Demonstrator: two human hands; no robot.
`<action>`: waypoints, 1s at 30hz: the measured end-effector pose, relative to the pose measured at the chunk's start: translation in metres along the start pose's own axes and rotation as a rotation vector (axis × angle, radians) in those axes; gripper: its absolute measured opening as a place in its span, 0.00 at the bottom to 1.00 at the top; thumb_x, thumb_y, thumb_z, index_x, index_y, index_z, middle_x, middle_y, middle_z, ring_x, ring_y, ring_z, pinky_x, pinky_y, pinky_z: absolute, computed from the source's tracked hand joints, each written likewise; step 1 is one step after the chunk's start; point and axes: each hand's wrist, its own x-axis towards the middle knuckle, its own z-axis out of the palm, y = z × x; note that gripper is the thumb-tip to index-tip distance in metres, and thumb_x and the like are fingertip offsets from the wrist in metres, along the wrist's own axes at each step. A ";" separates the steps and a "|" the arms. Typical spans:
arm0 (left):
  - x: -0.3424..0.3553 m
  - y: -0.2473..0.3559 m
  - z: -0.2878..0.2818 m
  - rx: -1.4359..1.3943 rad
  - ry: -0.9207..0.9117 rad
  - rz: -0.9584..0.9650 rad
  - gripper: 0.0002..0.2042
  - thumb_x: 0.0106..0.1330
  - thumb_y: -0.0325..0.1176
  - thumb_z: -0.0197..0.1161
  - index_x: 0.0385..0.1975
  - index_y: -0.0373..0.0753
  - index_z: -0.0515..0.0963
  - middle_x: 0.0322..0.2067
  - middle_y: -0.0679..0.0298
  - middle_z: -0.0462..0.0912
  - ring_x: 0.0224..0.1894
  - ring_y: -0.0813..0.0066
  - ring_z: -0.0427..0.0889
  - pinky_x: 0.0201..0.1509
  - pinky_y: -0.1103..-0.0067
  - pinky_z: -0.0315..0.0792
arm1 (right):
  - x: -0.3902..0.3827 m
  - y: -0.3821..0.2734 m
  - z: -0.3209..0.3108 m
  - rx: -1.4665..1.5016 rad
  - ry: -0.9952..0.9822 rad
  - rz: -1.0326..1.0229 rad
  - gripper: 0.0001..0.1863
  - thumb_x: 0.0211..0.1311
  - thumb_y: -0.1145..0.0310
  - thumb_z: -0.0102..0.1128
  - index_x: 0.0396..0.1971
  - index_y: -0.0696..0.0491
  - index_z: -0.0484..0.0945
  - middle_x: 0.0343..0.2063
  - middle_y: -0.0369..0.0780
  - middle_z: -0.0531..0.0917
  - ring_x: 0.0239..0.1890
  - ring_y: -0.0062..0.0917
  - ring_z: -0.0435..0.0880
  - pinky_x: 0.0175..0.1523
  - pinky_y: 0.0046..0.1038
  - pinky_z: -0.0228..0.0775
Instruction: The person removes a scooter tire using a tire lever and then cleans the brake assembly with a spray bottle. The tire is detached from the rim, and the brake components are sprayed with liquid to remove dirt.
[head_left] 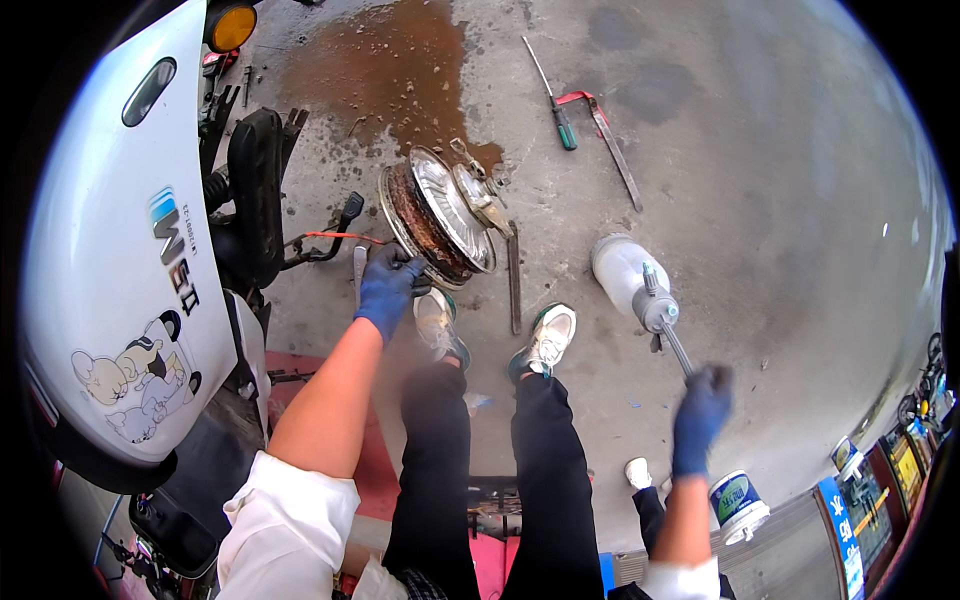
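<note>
A bare wheel rim leans tilted on the concrete, silvery on its face and rusty brown in its channel, with no tyre on it. My left hand, in a blue glove, has its fingers curled at the rim's near lower edge. Beside that hand a flat metal bar stands against the rim. Out to the right, my blue-gloved right hand is smeared by motion but closed around a grey rod. The rod's far end meets the grey top of a translucent white sprayer bottle; whether they are joined I cannot tell.
On the left stands a white vehicle body. A long flat bar lies by the rim. Farther off are a green-handled screwdriver, another bar and a rusty wet patch. A white bucket and another person's shoe are at lower right.
</note>
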 end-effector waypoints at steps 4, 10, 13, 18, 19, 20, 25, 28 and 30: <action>0.005 -0.011 0.008 0.009 -0.012 -0.021 0.06 0.62 0.25 0.60 0.36 0.34 0.72 0.31 0.61 0.78 0.28 0.73 0.81 0.28 0.79 0.80 | 0.069 0.034 0.062 -0.176 -0.200 0.066 0.19 0.62 0.56 0.46 0.37 0.58 0.71 0.24 0.48 0.77 0.27 0.32 0.80 0.31 0.34 0.71; 0.003 -0.015 -0.003 0.010 0.009 -0.049 0.06 0.63 0.24 0.58 0.37 0.37 0.70 0.33 0.61 0.79 0.31 0.66 0.83 0.32 0.71 0.82 | 0.078 0.108 0.035 0.297 -0.410 0.193 0.16 0.60 0.60 0.54 0.43 0.55 0.72 0.29 0.37 0.78 0.34 0.25 0.78 0.40 0.30 0.73; -0.002 -0.011 0.016 -0.032 0.018 -0.029 0.05 0.63 0.26 0.59 0.34 0.35 0.71 0.29 0.62 0.78 0.28 0.71 0.82 0.29 0.75 0.80 | 0.092 0.117 0.066 0.027 -0.759 -0.145 0.14 0.47 0.74 0.65 0.37 0.56 0.77 0.30 0.35 0.79 0.32 0.21 0.76 0.37 0.25 0.70; 0.003 -0.055 0.004 0.111 0.092 0.065 0.06 0.61 0.26 0.60 0.36 0.34 0.73 0.28 0.64 0.79 0.26 0.78 0.77 0.30 0.79 0.78 | 0.046 0.057 0.078 0.181 -0.820 0.025 0.12 0.54 0.66 0.64 0.34 0.57 0.76 0.25 0.36 0.78 0.24 0.19 0.76 0.28 0.23 0.70; -0.009 -0.041 0.019 -0.010 0.034 0.039 0.05 0.62 0.23 0.58 0.34 0.35 0.69 0.29 0.64 0.74 0.28 0.75 0.78 0.29 0.77 0.80 | 0.032 0.047 0.072 0.252 -0.805 0.039 0.13 0.56 0.62 0.62 0.33 0.56 0.76 0.24 0.35 0.77 0.23 0.19 0.75 0.27 0.23 0.69; -0.013 -0.049 0.016 0.054 0.043 0.069 0.05 0.62 0.23 0.58 0.34 0.35 0.70 0.28 0.64 0.74 0.28 0.76 0.78 0.29 0.77 0.80 | 0.015 0.033 0.069 0.325 -0.805 0.045 0.14 0.59 0.59 0.60 0.32 0.56 0.75 0.22 0.35 0.76 0.22 0.18 0.74 0.27 0.22 0.68; -0.009 -0.052 0.019 0.092 0.003 0.088 0.06 0.61 0.23 0.58 0.37 0.35 0.71 0.26 0.67 0.72 0.25 0.77 0.77 0.28 0.78 0.79 | -0.054 -0.018 0.052 0.140 -0.896 -0.184 0.18 0.68 0.54 0.46 0.29 0.55 0.72 0.20 0.33 0.72 0.19 0.14 0.69 0.24 0.19 0.64; -0.003 -0.054 0.007 0.103 -0.008 0.091 0.09 0.61 0.23 0.59 0.40 0.36 0.72 0.26 0.67 0.73 0.25 0.77 0.77 0.27 0.78 0.78 | -0.083 -0.027 0.064 0.116 -0.925 -0.341 0.17 0.68 0.56 0.45 0.30 0.55 0.72 0.20 0.32 0.72 0.21 0.13 0.68 0.25 0.18 0.62; -0.001 -0.054 0.008 0.117 -0.029 0.087 0.11 0.61 0.24 0.59 0.43 0.37 0.72 0.27 0.67 0.73 0.25 0.77 0.77 0.26 0.78 0.77 | -0.105 -0.045 0.068 0.137 -0.944 -0.274 0.17 0.69 0.56 0.45 0.31 0.56 0.73 0.20 0.31 0.72 0.22 0.12 0.67 0.27 0.17 0.61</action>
